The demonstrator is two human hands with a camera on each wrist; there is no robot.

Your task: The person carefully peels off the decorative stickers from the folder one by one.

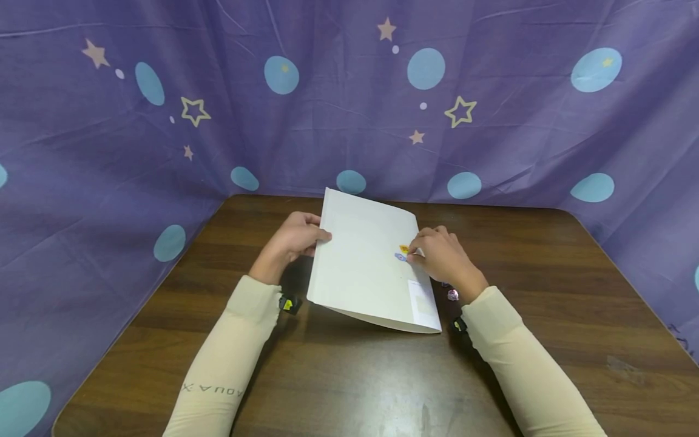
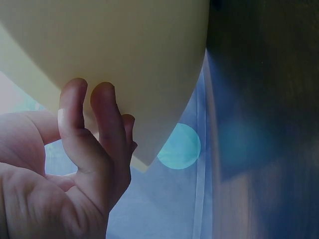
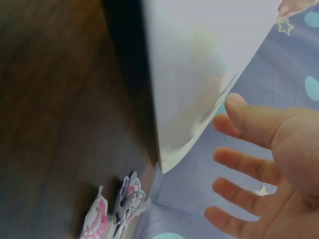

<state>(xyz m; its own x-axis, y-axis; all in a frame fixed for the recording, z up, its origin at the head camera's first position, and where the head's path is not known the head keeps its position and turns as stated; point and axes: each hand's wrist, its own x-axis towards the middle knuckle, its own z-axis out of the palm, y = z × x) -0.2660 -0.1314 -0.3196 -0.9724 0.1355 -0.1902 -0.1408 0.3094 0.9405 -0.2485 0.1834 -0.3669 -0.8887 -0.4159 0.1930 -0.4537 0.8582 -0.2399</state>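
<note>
A white folder [image 1: 366, 255] is held up at a tilt over the table, its lower edge bowed. My left hand [image 1: 297, 237] grips its left edge, thumb on the front; the left wrist view shows the curled fingers [image 2: 104, 114] against the back. On the folder's right side lie a small yellow sticker [image 1: 404, 249] and a blue one [image 1: 401, 257]. Beside them is my right hand [image 1: 442, 255], thumb and forefinger at the stickers. In the right wrist view this hand [image 3: 279, 164] has its fingers extended near the folder's edge [image 3: 172, 162], with nothing visible between them.
Small pink cut-out stickers [image 1: 453, 295] lie on the brown wooden table [image 1: 360, 376] under my right wrist; the right wrist view shows a pink one [image 3: 94, 219] and character ones [image 3: 130, 196]. A pale label [image 1: 424, 303] is on the folder's lower right corner. A purple curtain [image 1: 349, 109] hangs behind.
</note>
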